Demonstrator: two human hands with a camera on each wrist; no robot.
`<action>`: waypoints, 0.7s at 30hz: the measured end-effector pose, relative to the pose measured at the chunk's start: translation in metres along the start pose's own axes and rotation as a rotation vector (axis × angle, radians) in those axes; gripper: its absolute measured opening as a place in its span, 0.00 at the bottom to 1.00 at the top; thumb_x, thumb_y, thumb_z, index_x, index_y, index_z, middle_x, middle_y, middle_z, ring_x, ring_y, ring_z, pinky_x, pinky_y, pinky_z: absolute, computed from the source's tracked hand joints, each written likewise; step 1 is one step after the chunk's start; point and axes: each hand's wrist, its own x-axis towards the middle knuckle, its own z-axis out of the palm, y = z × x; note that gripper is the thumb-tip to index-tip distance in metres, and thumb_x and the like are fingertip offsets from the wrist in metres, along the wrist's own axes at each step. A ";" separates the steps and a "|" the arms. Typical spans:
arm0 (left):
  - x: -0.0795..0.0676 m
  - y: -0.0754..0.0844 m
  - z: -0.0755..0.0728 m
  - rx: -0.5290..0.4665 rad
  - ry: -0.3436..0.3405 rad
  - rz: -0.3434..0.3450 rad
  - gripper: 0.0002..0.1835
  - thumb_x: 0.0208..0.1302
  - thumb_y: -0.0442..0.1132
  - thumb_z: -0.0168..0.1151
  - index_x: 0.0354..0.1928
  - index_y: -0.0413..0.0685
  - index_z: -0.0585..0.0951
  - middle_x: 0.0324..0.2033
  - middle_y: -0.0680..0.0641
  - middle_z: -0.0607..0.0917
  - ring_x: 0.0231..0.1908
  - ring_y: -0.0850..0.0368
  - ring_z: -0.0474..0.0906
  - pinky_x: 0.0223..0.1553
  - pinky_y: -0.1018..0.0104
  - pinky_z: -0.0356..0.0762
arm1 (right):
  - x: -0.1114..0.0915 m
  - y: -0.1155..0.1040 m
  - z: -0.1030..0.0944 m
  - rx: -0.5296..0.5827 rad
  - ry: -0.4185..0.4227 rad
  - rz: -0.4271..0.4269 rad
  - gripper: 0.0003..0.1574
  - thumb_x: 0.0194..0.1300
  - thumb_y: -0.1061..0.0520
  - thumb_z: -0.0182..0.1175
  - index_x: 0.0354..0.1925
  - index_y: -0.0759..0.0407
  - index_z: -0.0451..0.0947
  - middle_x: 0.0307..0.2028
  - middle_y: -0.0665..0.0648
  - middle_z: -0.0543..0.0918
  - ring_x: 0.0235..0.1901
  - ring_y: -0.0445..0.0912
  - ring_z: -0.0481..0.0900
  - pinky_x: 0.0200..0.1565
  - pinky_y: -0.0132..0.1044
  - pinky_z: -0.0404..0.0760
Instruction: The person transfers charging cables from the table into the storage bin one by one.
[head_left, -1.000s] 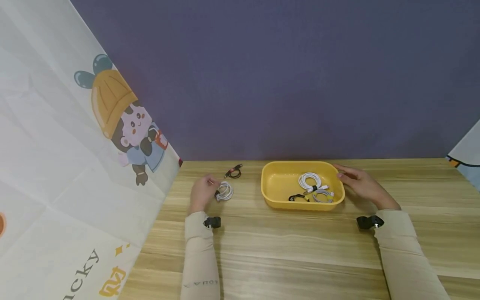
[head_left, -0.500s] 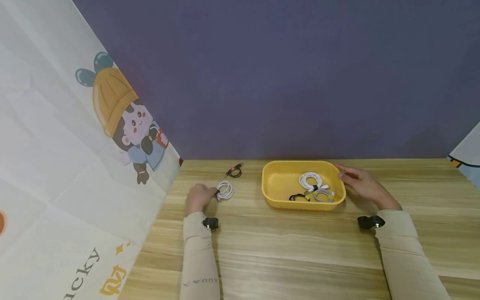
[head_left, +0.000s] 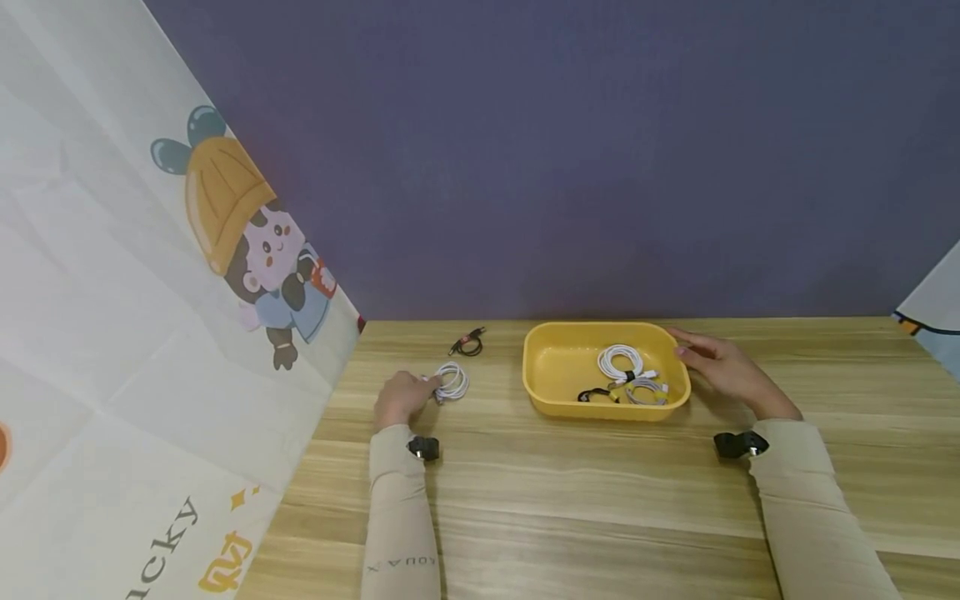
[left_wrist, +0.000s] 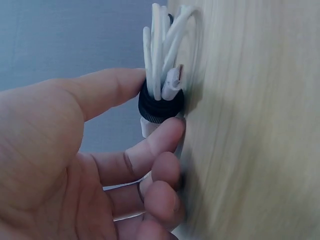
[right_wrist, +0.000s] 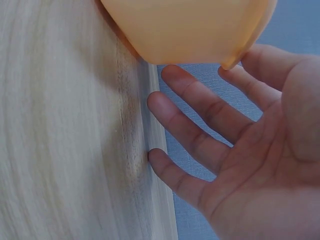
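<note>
My left hand (head_left: 402, 397) pinches a coiled white charging cable (head_left: 452, 381) at its black tie (left_wrist: 161, 106), thumb on one side and index finger on the other. The coil stands close over the wooden table in the left wrist view, a white plug poking out by the tie. My right hand (head_left: 723, 372) holds the right rim of a yellow plastic box (head_left: 531, 385) between thumb and index finger, its other fingers spread loosely below. Inside the box lie a white coiled cable (head_left: 621, 362), a grey one (head_left: 647, 392) and a small black one (head_left: 596, 393).
A black coiled cable (head_left: 468, 342) with a red band lies behind the white coil, near the table's back edge. A dark blue panel (head_left: 600, 167) rises behind the wooden table (head_left: 585, 500), and a printed white sheet (head_left: 112, 333) hangs at the left.
My left hand first draws back slightly from the white cable, then reaches to the right so that its fingers meet at the tie. The right hand and the box stay put.
</note>
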 end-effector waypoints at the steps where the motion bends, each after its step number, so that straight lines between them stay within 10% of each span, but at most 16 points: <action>1: 0.000 0.000 0.000 -0.003 0.003 0.001 0.30 0.57 0.68 0.57 0.15 0.51 0.69 0.15 0.50 0.71 0.18 0.54 0.67 0.17 0.62 0.63 | 0.000 0.000 0.000 0.001 0.000 -0.001 0.41 0.73 0.33 0.41 0.75 0.48 0.50 0.73 0.68 0.55 0.69 0.70 0.55 0.62 0.70 0.62; 21: 0.004 0.002 0.004 -0.027 0.048 -0.014 0.27 0.56 0.64 0.60 0.13 0.53 0.69 0.13 0.52 0.70 0.15 0.56 0.66 0.14 0.65 0.61 | 0.002 0.002 0.000 -0.002 0.011 0.005 0.41 0.71 0.32 0.42 0.75 0.44 0.51 0.73 0.67 0.56 0.69 0.69 0.55 0.62 0.71 0.61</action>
